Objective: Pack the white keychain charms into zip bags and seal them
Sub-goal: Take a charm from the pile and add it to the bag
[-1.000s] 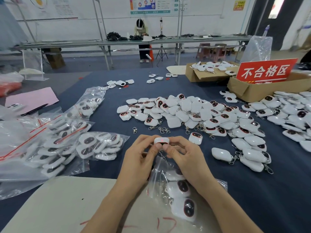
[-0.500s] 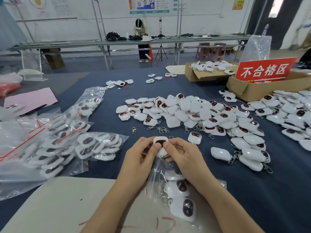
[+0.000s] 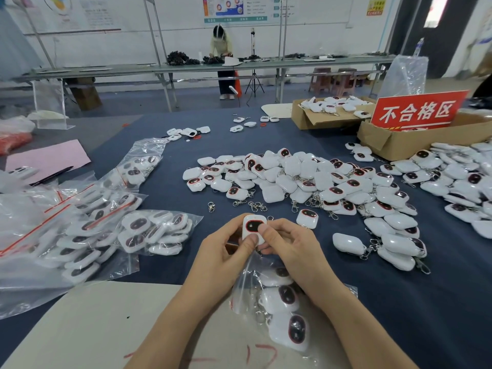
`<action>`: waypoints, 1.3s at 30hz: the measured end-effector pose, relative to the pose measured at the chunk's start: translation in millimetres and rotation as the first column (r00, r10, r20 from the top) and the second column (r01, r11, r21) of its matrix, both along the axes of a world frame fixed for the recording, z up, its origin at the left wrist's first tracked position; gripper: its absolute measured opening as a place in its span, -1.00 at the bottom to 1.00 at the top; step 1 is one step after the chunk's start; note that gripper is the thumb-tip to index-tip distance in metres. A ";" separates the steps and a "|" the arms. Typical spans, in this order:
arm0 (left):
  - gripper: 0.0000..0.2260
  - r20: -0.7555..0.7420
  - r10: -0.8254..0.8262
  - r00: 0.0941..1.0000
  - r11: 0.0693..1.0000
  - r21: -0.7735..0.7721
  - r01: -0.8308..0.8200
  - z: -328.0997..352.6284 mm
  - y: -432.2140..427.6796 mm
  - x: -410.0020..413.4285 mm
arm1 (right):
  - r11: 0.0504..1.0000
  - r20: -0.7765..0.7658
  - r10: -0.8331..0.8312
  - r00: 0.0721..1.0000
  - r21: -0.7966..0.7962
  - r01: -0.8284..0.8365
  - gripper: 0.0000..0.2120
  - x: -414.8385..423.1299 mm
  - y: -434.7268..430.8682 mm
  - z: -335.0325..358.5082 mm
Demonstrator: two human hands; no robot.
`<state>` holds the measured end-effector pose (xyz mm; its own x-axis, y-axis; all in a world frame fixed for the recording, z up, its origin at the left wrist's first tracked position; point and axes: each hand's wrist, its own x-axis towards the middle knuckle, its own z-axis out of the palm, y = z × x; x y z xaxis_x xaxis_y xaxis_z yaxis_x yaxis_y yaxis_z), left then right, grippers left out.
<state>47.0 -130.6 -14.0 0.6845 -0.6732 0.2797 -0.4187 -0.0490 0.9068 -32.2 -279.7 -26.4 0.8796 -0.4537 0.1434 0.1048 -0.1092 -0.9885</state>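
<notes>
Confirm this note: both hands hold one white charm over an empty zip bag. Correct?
Wrong on the bag. In the head view the left hand and right hand do hold one white charm, but the zip bag under them already contains several charms.

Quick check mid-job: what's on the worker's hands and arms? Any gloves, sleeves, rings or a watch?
Nothing is worn. The left hand and right hand have no gloves, and no rings show on the fingers in view. The left forearm and right forearm are uncovered down to the frame edge, with no sleeve, watch or wristband. The thumbnails look short and unpainted.
</notes>
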 end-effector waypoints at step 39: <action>-0.80 -0.154 0.068 0.986 0.974 -0.205 -0.099 0.1 -0.7 4.5 | 0.999 0.161 0.034 0.986 0.026 -0.039 -0.73 -3.4 5.8 8.6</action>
